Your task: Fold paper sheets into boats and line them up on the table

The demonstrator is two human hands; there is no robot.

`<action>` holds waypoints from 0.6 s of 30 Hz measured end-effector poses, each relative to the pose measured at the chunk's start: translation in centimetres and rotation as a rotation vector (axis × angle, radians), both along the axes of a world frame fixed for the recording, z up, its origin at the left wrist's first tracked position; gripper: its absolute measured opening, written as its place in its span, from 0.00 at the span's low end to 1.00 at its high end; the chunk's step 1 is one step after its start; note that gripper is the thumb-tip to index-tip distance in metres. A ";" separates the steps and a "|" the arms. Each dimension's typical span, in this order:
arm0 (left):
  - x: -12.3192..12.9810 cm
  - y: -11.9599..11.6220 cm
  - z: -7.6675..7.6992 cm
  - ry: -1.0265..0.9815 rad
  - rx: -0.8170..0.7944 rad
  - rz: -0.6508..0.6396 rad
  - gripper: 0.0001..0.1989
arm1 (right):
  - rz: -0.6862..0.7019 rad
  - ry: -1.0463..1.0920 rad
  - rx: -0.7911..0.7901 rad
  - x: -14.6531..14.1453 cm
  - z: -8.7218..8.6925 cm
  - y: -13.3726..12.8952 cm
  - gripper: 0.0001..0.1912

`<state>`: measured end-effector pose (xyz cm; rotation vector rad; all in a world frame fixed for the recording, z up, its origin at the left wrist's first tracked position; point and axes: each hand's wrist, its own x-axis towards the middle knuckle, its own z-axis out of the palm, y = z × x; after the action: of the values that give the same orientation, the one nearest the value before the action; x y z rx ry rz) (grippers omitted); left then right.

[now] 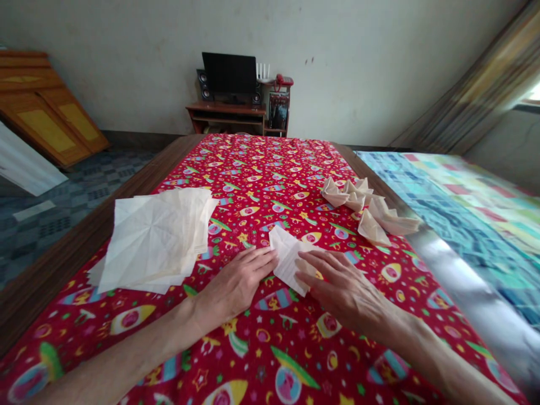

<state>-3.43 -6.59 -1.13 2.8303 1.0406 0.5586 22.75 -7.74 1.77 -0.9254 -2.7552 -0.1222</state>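
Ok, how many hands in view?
2: left hand at the left edge of the folded paper, right hand on its right side. No others visible.

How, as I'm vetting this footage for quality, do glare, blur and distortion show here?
In the head view, glare whitens the smooth strip right of the red cloth; in the head view, the curtain looks smeared and the cabinet leans, probably lens distortion; in the head view, the left hand, right hand and paper between them are fairly clear.
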 end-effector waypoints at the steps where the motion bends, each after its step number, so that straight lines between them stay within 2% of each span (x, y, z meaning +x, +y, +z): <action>1: 0.0 0.0 0.0 0.001 -0.004 0.002 0.27 | 0.018 0.003 -0.019 0.0 -0.1 0.0 0.19; 7: 0.1 -0.1 -0.1 0.009 0.008 0.011 0.26 | 0.095 0.082 0.048 -0.3 -1.0 0.6 0.17; 10: 0.2 -0.2 0.0 0.018 0.007 0.020 0.25 | 0.131 0.172 0.015 -0.7 -1.4 1.0 0.13; 13: 0.2 -0.2 -0.1 0.025 0.006 0.019 0.25 | 0.092 0.334 -0.095 -0.9 -1.6 1.4 0.10; 18: 0.2 -0.3 -0.2 0.017 0.004 0.015 0.25 | -0.064 0.542 -0.418 -1.3 -1.6 2.1 0.10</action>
<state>-3.25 -6.87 -1.37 2.8377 1.0662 0.5391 21.46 -5.67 0.17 -0.9643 -2.2733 0.6221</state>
